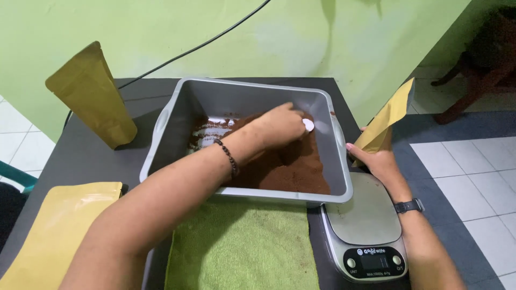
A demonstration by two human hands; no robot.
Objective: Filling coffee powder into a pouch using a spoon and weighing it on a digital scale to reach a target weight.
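Observation:
My left hand (pixel 280 124) reaches into a grey plastic tub (pixel 171 140) and grips a white scoop (pixel 308 124) pressed into brown ground powder (pixel 293 169) heaped at the tub's right side. A beaded bracelet sits on that wrist. My right hand (pixel 379 161), with a black watch on its wrist, holds a yellow stand-up pouch (pixel 388 118) just right of the tub, above a digital kitchen scale (pixel 368 225).
An upright yellow pouch (pixel 91 96) stands at the table's back left. More flat yellow pouches (pixel 51 231) lie at the front left. A green cloth (pixel 242 244) lies in front of the tub. A black cable (pixel 199 45) runs along the green wall. A tiled floor lies to the right.

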